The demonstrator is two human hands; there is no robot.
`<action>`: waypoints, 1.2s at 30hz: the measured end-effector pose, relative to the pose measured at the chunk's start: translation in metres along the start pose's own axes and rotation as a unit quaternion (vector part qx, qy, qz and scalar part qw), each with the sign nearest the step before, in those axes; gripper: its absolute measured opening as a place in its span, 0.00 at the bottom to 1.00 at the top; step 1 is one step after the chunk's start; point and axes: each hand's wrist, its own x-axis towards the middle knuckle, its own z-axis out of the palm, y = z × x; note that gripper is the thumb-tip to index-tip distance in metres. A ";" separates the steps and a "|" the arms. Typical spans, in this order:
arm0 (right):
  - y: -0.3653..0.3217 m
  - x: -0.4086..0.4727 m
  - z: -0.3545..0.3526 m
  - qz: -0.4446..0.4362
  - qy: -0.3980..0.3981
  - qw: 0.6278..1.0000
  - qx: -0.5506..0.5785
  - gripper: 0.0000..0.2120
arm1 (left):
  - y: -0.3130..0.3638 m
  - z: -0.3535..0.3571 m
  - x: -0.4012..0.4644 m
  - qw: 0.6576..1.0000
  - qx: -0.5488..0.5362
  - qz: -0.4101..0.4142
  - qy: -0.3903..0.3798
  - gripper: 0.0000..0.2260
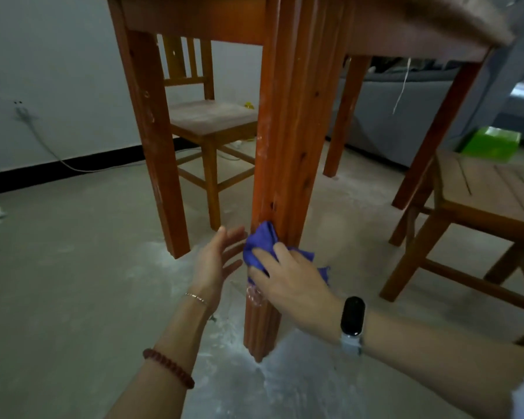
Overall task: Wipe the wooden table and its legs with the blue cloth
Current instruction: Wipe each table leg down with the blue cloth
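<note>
The wooden table [406,28] fills the top of the view, seen from low down. Its nearest leg [288,140] is fluted and runs down the middle to the floor. The blue cloth [262,243] is bunched against the lower part of that leg. My right hand [291,279] presses the cloth onto the leg, fingers spread over it, with a black band on the wrist. My left hand [217,261] hovers just left of the cloth with straight fingers, holding nothing; whether it touches the cloth I cannot tell. The leg shows pale scuffs and a whitish patch below the cloth.
A second table leg [155,146] stands to the left, two more behind. One wooden chair [212,122] sits behind the table, another chair [484,213] at the right. A green box [493,143] lies on the dusty grey floor [73,282] before a grey sofa [406,116]. A cable [43,143] trails along the wall.
</note>
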 end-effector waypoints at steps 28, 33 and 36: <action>-0.037 0.038 0.019 0.153 0.002 0.679 0.718 0.18 | 0.037 -0.074 -0.032 0.986 0.154 0.001 -0.069 0.15; -0.055 0.047 0.031 0.222 -0.031 0.688 0.690 0.13 | 0.018 -0.118 -0.026 0.972 0.210 0.010 -0.102 0.19; -0.057 0.055 0.026 0.214 -0.081 0.758 0.610 0.11 | 0.019 -0.124 -0.003 0.966 0.244 0.046 -0.067 0.15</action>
